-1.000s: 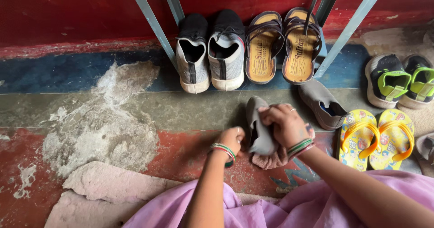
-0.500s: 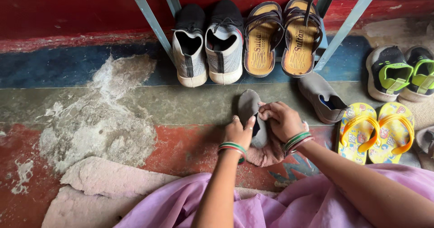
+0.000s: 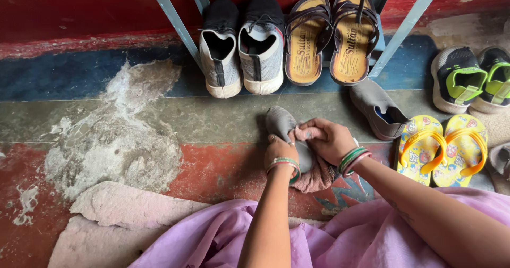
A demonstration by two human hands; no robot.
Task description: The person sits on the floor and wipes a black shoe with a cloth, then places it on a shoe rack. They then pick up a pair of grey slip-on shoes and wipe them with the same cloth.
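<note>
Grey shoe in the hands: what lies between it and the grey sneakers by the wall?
In the head view, only bare worn floor lies between the grey shoe, held by the left hand and right hand, and the grey sneakers.

Soft, even daylight over my hands (image 3: 308, 145), faint shadows under them, everything sharp, slight stretch at the edges

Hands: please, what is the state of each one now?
Left hand: closed, holding the grey shoe.
Right hand: closed on a pink cloth against the shoe.
</note>
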